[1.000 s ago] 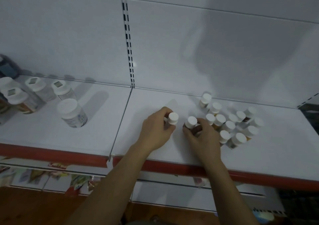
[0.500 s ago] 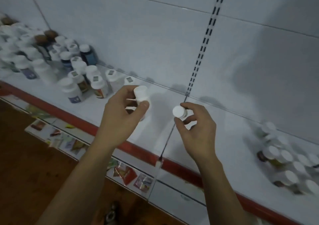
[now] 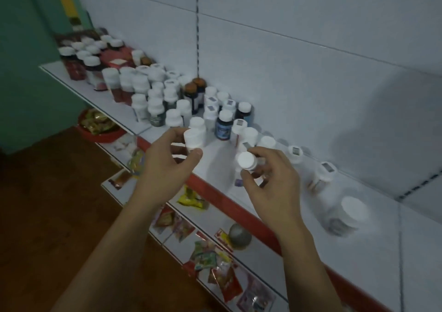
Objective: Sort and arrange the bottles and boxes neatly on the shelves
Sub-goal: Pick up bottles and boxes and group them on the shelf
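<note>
White shelving edged in red (image 3: 216,198) fills the scene, snack packets (image 3: 210,259) on the lower tier nearest the camera. Above that edge, the left hand (image 3: 165,165) grips one small white-capped bottle (image 3: 194,138) while the right hand (image 3: 272,180) clutches another (image 3: 246,161) — both clear of the shelf. Farther off, at 11 o'clock, crowded bottles (image 3: 153,96) stand; a large jar (image 3: 344,213) sits at 3 o'clock.
</note>
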Demonstrator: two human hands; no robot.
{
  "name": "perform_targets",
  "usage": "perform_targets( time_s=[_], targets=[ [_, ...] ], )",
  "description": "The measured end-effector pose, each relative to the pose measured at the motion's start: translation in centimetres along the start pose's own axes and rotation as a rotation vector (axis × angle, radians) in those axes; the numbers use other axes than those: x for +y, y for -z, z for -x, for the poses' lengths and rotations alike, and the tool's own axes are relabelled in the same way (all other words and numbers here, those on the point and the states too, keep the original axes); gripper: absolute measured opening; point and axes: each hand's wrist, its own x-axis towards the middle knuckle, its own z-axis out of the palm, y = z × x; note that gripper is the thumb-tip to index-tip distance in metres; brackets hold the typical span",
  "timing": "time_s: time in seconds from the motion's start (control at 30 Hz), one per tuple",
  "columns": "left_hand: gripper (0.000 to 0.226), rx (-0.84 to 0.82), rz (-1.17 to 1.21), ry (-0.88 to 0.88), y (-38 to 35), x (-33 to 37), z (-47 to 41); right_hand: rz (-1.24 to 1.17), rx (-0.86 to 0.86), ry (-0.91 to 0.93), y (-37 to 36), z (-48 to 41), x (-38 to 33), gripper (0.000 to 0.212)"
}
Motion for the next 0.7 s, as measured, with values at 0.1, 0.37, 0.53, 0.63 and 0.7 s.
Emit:
perform_targets(
  time_s=[0.1,0.37,0.53,0.63,0.7],
  targets=[
    [0.026,0.043,-0.021,-0.001,5.0,-2.1,-2.9,-0.023,-0.004,-0.019,-5.3,-2.5,-1.5,0.042],
    [0.033,0.183,-0.096,0.039,15.6,-7.6,-10.2,-0.088,-0.060,0.027,-18.9,-11.1,-4.8,0.039],
    [0.031,0.316,-0.112,0.116,21.8,-12.7,-14.7,-0.081,-0.175,0.130,-28.0,-15.8,-6.9,0.035],
    [0.032,0.380,-0.121,0.173,26.3,-15.2,-17.8,-0.073,-0.248,0.176,-33.8,-19.2,-8.9,0.035],
    [0.032,0.405,-0.129,0.200,29.7,-16.3,-20.2,-0.079,-0.316,0.202,-37.7,-21.4,-10.4,0.034]
  ],
)
